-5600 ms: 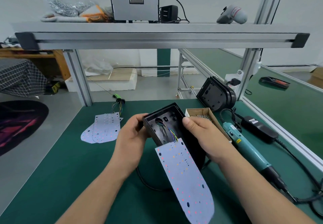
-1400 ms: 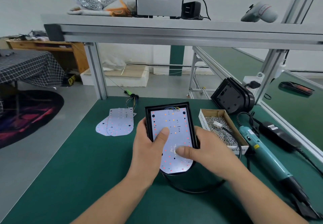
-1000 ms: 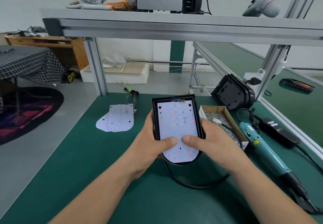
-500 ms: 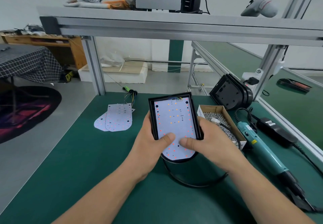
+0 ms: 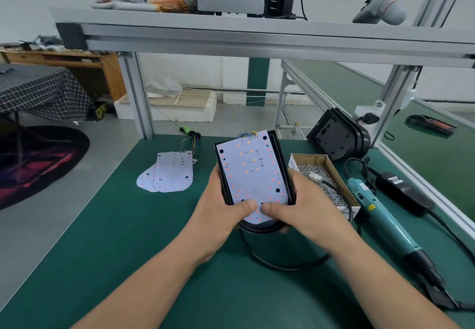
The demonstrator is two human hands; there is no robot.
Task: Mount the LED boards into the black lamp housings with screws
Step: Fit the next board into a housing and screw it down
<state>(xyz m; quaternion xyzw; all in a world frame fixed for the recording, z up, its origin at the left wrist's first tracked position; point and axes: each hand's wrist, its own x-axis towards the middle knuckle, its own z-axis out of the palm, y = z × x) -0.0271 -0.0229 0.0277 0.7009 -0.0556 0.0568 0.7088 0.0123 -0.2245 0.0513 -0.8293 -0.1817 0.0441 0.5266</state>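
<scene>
A black lamp housing (image 5: pixel 281 164) is tilted up above the green table, with a white LED board (image 5: pixel 250 172) lying inside its rim. My left hand (image 5: pixel 223 208) grips the housing's left side, thumb pressing the board's lower end. My right hand (image 5: pixel 300 208) grips the right side, its thumb pressing the board beside the left thumb. Coloured wires (image 5: pixel 248 134) show at the board's far end. Two spare LED boards (image 5: pixel 168 173) lie flat to the left. A cardboard box of screws (image 5: pixel 325 182) sits right of the housing.
A teal electric screwdriver (image 5: pixel 380 215) lies at the right with its black cable and power brick (image 5: pixel 403 191). Another black housing (image 5: pixel 336 137) leans against the frame post at the back right. An aluminium shelf (image 5: pixel 257 38) spans overhead.
The LED board went from hanging out of the housing to lying inside it. Since half a second ago the housing has tilted slightly and both thumbs have slid down to the board's lower end.
</scene>
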